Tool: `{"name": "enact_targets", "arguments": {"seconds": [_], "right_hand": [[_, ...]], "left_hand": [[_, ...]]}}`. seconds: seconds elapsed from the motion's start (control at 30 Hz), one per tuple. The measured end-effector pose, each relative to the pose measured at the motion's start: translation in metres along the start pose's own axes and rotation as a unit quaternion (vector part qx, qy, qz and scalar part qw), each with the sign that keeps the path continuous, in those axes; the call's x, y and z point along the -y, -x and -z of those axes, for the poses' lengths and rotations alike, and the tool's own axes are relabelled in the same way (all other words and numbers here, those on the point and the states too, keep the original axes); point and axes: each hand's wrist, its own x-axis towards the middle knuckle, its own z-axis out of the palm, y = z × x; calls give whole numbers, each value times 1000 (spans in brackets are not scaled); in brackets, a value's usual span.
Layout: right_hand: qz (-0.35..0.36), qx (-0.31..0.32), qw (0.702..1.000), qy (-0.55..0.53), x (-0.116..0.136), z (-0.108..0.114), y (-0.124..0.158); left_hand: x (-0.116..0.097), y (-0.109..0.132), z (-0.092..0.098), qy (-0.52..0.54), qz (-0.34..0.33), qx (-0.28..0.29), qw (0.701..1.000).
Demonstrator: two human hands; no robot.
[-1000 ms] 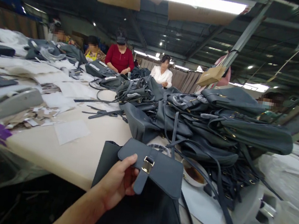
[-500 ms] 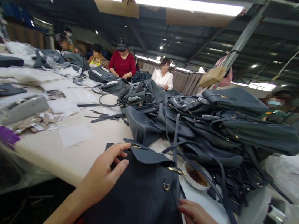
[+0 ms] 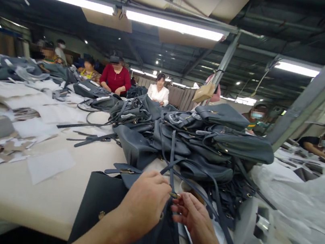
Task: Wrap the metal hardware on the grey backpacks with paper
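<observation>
A dark blue-grey leather bag [image 3: 94, 197] stands upright before me, its top flap [image 3: 128, 179] towards the far side. My left hand [image 3: 144, 201] reaches across the bag, fingers curled at its upper right edge. There, a small gold metal fitting [image 3: 174, 195] sits between my two hands. The thumb and forefinger of my right hand [image 3: 195, 220] pinch its right end, the other fingers loosely bent. My left fingertips meet the fitting's left end, partly hidden behind the knuckles. A gold stud [image 3: 101, 215] shows on the bag's front, beside my left forearm.
Beyond lies a heap of similar dark bags [image 3: 184, 137] with loose straps. A bowl [image 3: 200, 193] is partly hidden behind my right hand. White paper [image 3: 50, 165] and scraps lie left on the pale table [image 3: 79, 191]. A grey device [image 3: 256, 230] stands right. Several people work farther back.
Both hands have come together at the gold fitting on the bag's right edge. My left hand left the top flap; my right hand rose from the bag's side. The view turned right.
</observation>
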Motion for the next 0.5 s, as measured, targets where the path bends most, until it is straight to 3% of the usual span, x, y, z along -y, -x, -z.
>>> {"name": "enact_targets", "arguments": {"seconds": [0.17,0.37,0.43,0.5], "right_hand": [[58,-5,996,61,5,-5,4],[122,35,981,145,3,-1,4],[186,23,957,220,2,-1,4],[277,-8,905,321,1,-2,4]], "left_hand": [[11,-27,-35,-39,29,78,996],[20,-13,-50,62,64,26,996],[18,-10,-52,74,62,1,995],[15,-8,-56,83,79,-22,993]]}}
